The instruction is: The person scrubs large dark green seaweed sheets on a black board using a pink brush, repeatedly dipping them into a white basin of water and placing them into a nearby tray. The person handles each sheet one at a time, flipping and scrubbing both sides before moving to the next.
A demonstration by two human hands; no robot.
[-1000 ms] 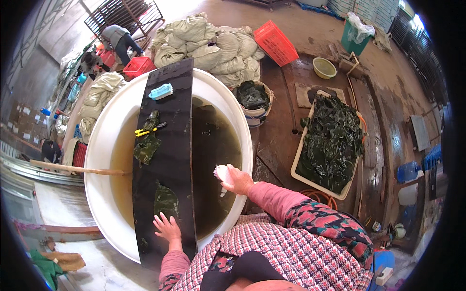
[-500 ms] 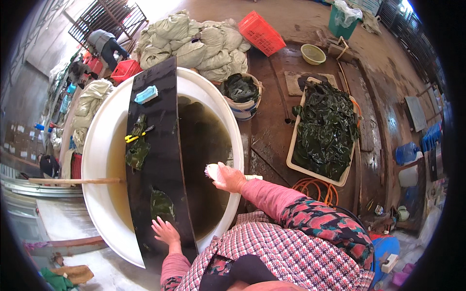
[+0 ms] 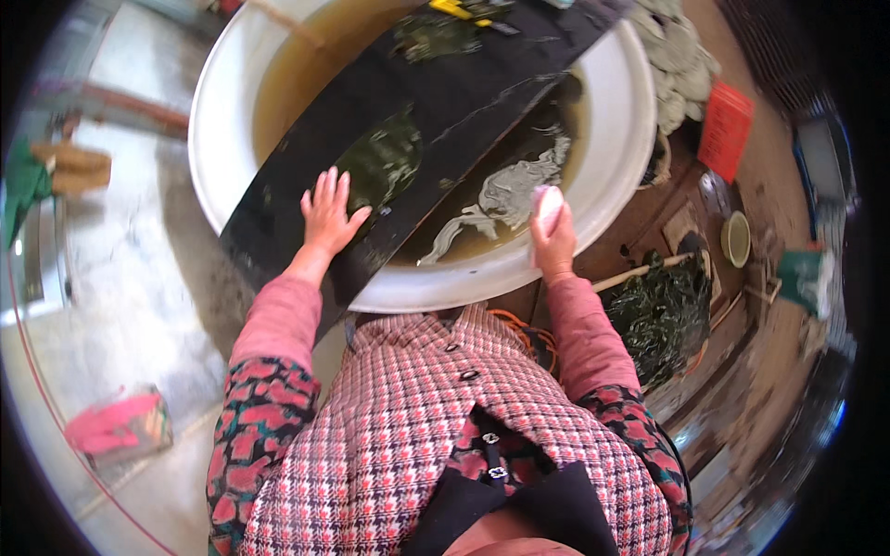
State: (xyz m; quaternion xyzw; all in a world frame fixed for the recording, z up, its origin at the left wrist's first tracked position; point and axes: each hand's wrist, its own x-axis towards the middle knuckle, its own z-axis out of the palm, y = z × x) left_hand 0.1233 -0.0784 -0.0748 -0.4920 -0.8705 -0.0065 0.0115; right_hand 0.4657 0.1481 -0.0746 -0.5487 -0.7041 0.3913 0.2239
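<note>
A white tub (image 3: 222,120) of brownish water has a black board (image 3: 273,218) laid across it. My left hand (image 3: 326,215) is spread on the board at the edge of a flat dark-green seaweed leaf (image 3: 385,157). My right hand (image 3: 554,243) grips a pale pink-and-white brush (image 3: 547,206) over the tub's right inner side, near the rim. Farther along the board are more seaweed (image 3: 422,42) and a yellow-handled tool (image 3: 452,9), perhaps scissors. Whitish streaks show on the water below the board; I cannot tell what they are.
A tray of seaweed (image 3: 654,329) and orange hose lie at the right. Beyond are sacks (image 3: 677,69), a red crate (image 3: 726,125), a shallow bowl (image 3: 735,239) and a green bin (image 3: 799,283). A wooden pole (image 3: 283,18) crosses the tub's far-left rim. A pink object (image 3: 116,422) lies at lower left.
My view has swung sharply, so the tub and board now appear higher and slanted. My left hand still lies spread on the board, now at the leaf; the right keeps the brush.
</note>
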